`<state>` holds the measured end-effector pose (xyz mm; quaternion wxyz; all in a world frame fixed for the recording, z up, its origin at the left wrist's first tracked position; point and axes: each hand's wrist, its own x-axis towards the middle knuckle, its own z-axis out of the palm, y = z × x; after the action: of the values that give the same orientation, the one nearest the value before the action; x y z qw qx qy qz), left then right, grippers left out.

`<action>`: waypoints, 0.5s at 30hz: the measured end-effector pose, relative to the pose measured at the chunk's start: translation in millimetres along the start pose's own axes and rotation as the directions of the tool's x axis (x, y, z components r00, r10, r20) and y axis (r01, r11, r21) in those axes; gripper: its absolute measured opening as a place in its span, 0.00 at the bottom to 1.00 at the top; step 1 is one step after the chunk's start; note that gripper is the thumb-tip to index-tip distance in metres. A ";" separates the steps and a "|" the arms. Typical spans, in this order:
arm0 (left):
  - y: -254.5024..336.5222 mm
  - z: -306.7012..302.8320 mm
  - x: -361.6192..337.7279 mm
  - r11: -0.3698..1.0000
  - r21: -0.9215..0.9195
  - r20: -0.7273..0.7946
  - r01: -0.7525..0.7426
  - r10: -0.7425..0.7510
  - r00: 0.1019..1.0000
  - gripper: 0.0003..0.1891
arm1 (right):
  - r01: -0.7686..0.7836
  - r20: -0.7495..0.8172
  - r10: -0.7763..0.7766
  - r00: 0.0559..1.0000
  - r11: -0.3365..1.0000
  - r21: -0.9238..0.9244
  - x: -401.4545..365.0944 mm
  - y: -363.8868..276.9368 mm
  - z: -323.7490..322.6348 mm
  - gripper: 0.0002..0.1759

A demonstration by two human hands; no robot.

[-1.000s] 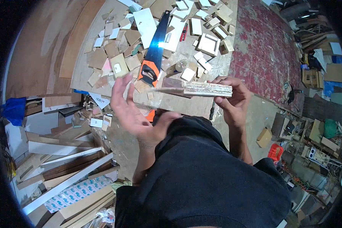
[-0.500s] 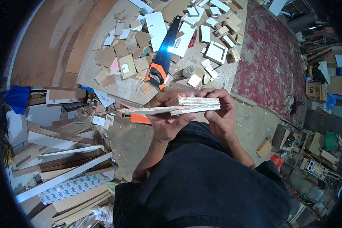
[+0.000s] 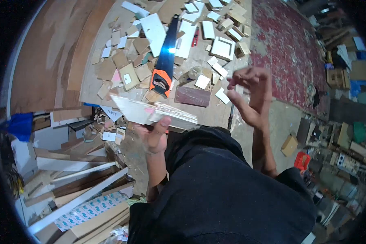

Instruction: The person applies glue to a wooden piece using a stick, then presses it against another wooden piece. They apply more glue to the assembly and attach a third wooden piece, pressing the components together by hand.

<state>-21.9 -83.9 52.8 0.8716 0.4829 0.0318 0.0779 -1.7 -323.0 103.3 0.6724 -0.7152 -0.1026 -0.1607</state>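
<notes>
My left hand [image 3: 154, 136] grips pale wooden pieces [image 3: 128, 109] with rough, splintered edges. They seem to lie one on another, with the thumb on the near side; the other fingers are mostly hidden beneath. Off to the right, my right hand [image 3: 254, 101] is raised and holds nothing, its fingers curled loosely and apart from the thumb. Beyond the held pieces, a handsaw [image 3: 166, 57] with an orange and black handle lies on the work table [image 3: 91, 91]. A dark reddish-brown block [image 3: 192, 96] rests near the table's front edge.
Many wood offcuts [image 3: 128, 75] and white blocks [image 3: 222, 49] cover the table, with a red tool [image 3: 195, 37] among them. Long boards [image 3: 79, 191] are stacked at lower left. A red patterned surface [image 3: 282, 53] lies to the right, with clutter beyond it.
My right hand has let go of the wooden pieces and moved up to the right. The left hand has shifted left with them, tilting them. The reddish-brown block now shows fully.
</notes>
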 end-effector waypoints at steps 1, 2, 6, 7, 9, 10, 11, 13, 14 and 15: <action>0.9 -2.4 -1.0 1.000 0.015 -0.033 0.026 -0.026 0.999 0.32 | 0.130 0.098 -0.119 0.988 0.984 -0.120 11.9 -7.5 -4.7 0.18; 0.3 -2.7 -1.2 0.998 0.028 -0.065 0.052 -0.050 0.997 0.31 | 0.265 0.212 -0.218 0.953 0.937 -0.229 22.2 -18.8 -7.2 0.16; -33.8 -64.1 -11.1 0.964 -0.038 -0.216 0.264 -0.266 0.939 0.27 | 0.597 0.352 -0.516 0.781 0.783 -0.175 43.7 -63.6 40.4 0.17; -20.7 -43.8 -16.1 0.978 -0.068 -0.158 0.195 -0.203 0.966 0.22 | 0.578 0.350 -0.525 0.776 0.814 -0.060 44.2 -72.4 46.3 0.13; -8.5 -1.5 -14.3 0.987 -0.113 -0.105 0.117 -0.129 0.986 0.17 | 0.495 0.264 -0.597 0.758 0.789 0.365 47.7 -72.5 56.0 0.10; -7.2 16.7 -8.3 0.987 -0.151 -0.011 0.048 -0.050 0.999 0.15 | 0.408 0.168 -0.631 0.757 0.658 0.633 49.2 -67.1 57.9 0.12; -3.0 31.4 -3.2 0.981 -0.194 0.080 -0.016 0.032 0.996 0.14 | 0.232 0.139 -0.546 0.826 0.553 0.800 44.7 -71.8 58.1 0.17; 10.7 59.0 2.2 0.949 -0.297 0.249 -0.111 0.189 0.950 0.12 | 0.202 0.132 -0.540 0.831 0.514 0.834 46.3 -89.3 62.1 0.17; 21.9 59.2 -1.4 0.926 -0.349 0.322 -0.146 0.265 0.909 0.12 | 0.168 0.116 -0.528 0.841 0.459 0.872 34.1 -83.1 62.1 0.18; 34.3 67.5 -6.8 0.893 -0.410 0.385 -0.186 0.355 0.852 0.12 | 0.134 0.107 -0.525 0.844 0.400 0.907 39.2 -95.5 65.5 0.19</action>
<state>-23.4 -123.6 117.5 0.9077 0.3203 -0.2549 0.0925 6.0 -253.5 203.6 0.8594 -0.2503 -0.4391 -0.0774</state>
